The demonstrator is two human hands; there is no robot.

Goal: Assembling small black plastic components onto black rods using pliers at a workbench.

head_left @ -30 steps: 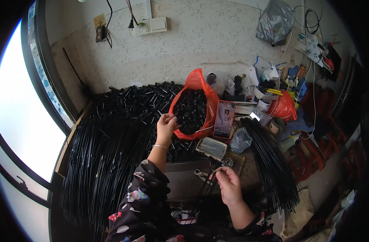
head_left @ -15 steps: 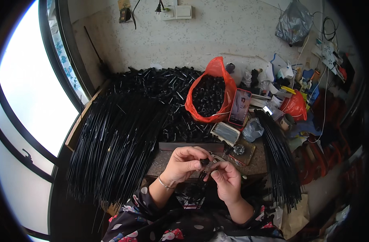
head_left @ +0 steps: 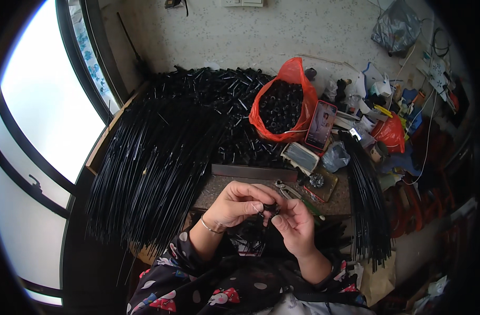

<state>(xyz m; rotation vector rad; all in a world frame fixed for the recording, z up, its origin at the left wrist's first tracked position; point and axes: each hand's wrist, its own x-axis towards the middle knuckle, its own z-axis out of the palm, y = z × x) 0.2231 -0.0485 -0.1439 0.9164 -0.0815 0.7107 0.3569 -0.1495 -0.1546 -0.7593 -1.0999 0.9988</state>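
Note:
Close together over the front edge of the table, both my hands pinch around a small black ring-like part (head_left: 269,208). My left hand (head_left: 237,206), with a bracelet at its wrist, grips it between thumb and fingers. The thumb and forefinger of my right hand (head_left: 294,221) close on its other side; what exactly lies between those fingertips is partly hidden. Below the hands, dark thin pieces (head_left: 250,236) show over my lap, too dim to make out.
Long thin black rods (head_left: 145,173) cover the left side; another bundle (head_left: 368,205) hangs at right. Behind are piled black tubes (head_left: 214,86) and a red bag (head_left: 257,113) of black rings. A phone (head_left: 321,125), a tray (head_left: 301,158), pliers (head_left: 288,191) and a dark bar (head_left: 253,172) lie nearer.
My hands have drawn closer together, and the right fingertips now meet the black part held by the left. The view has shifted, showing more of the pliers.

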